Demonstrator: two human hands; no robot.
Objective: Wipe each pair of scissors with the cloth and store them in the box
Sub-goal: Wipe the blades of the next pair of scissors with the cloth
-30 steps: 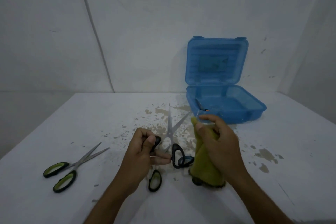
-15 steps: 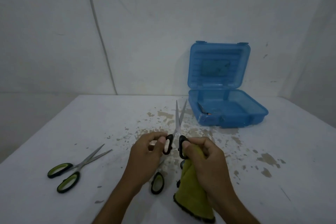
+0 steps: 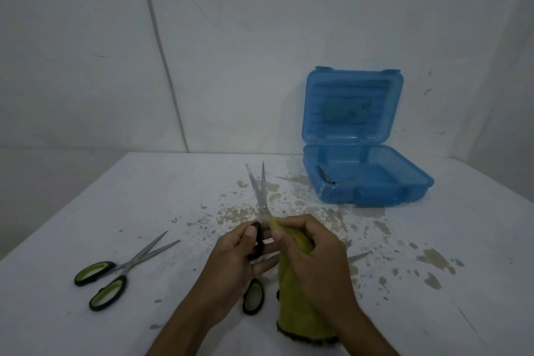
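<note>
A white table (image 3: pixel 121 202) with brownish chipped patches across its middle carries the things. At its near left lies a pair of green-handled scissors (image 3: pixel 115 272), blades slightly parted; another green handle (image 3: pixel 253 296) rests near the middle. An open blue box (image 3: pixel 367 182) stands at the far right, lid upright.

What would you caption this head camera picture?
Left hand holds black-handled steel scissors, right hand brings yellow-green cloth to them.
</note>
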